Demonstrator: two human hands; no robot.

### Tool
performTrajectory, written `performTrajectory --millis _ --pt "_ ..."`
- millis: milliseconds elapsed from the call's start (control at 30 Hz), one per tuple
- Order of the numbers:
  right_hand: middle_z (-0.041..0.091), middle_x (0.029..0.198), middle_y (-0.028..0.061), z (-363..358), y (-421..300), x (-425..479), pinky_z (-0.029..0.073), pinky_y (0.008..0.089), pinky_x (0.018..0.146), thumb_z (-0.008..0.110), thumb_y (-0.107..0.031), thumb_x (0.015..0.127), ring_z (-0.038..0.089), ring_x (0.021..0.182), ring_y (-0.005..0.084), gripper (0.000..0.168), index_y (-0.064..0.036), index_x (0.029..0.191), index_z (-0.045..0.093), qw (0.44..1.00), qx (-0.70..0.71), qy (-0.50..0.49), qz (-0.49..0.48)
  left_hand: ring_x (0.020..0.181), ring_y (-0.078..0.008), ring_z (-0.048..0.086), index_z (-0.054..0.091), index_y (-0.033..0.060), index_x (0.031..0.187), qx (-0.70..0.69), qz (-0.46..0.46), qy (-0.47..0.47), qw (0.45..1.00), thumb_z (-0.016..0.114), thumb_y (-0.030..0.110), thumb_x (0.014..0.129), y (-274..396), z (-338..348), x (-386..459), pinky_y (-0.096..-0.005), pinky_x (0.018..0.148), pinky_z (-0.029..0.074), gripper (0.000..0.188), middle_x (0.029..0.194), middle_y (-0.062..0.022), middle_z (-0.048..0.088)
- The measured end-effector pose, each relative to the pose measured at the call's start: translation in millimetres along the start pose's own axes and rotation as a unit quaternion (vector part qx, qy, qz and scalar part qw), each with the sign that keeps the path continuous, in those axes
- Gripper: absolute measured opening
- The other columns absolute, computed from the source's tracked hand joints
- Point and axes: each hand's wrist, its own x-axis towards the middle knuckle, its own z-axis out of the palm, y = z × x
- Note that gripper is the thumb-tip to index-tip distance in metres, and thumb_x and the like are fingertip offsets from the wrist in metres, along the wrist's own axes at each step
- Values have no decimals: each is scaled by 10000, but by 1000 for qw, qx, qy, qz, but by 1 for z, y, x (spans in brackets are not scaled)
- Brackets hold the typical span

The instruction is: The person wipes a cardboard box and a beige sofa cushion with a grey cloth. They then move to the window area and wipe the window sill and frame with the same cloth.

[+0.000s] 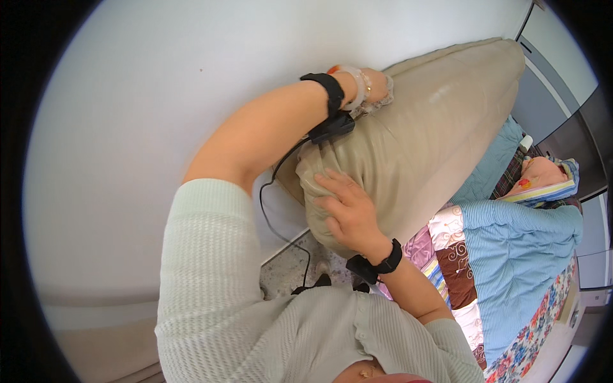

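Note:
My left hand (376, 86), with bracelets and a black strap at the wrist, is closed over a crumpled greyish cloth (389, 94). It presses the cloth onto the top of a beige padded leather headboard (421, 124), close to the white wall. Nearer to me, my right hand (352, 210) lies on the headboard's creased rounded end, its fingers spread and nothing held. A black strap is on that wrist too. From a small black box (335, 127) at the left wrist hangs a black cable (261, 196).
Right of the headboard is a bed with a blue striped quilt (517, 249), floral bedding (531, 325) and a peach pillow (541, 174). The wall (143, 119) rises at the left. Speckled floor (287, 265) shows by my feet.

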Motion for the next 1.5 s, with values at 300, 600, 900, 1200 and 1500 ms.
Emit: performTrajectory --millis 300,600,900,1200,1500 --pt "486 1205 96 -14 5 -8 379 422 944 523 27 619 419 1159 323 221 -47 826 545 999 44 -19 1 821 -385 561 581 -11 878 -105 -114 31 987 509 182 739 3 4 -89 -436 733 441 249 828 -229 593" --pt "490 1202 93 -19 11 -10 389 409 928 518 24 623 427 1151 331 228 -52 836 548 999 38 -7 -4 730 -394 566 587 -20 855 -112 -186 -30 976 555 139 700 36 -16 -181 -448 694 451 224 712 -233 578" --pt "492 1200 95 -18 11 -6 399 406 909 516 22 621 434 1143 331 233 -54 840 548 999 38 -15 -12 878 -354 557 594 17 947 -93 -197 15 976 523 114 763 35 -8 -133 -422 782 441 219 912 -193 590" --pt "491 1205 91 -15 8 -9 394 416 923 516 20 611 432 1145 329 243 -52 841 551 999 50 -7 -8 829 -363 564 603 13 866 -53 -203 54 976 531 104 746 30 -3 -119 -434 758 445 167 805 -204 591" --pt "496 1196 94 -16 12 -9 389 412 934 517 25 607 434 1144 326 235 -45 830 544 999 44 -1 -6 860 -362 556 605 -1 861 -59 -118 142 981 537 100 732 31 -13 -119 -433 770 436 177 847 -211 593"
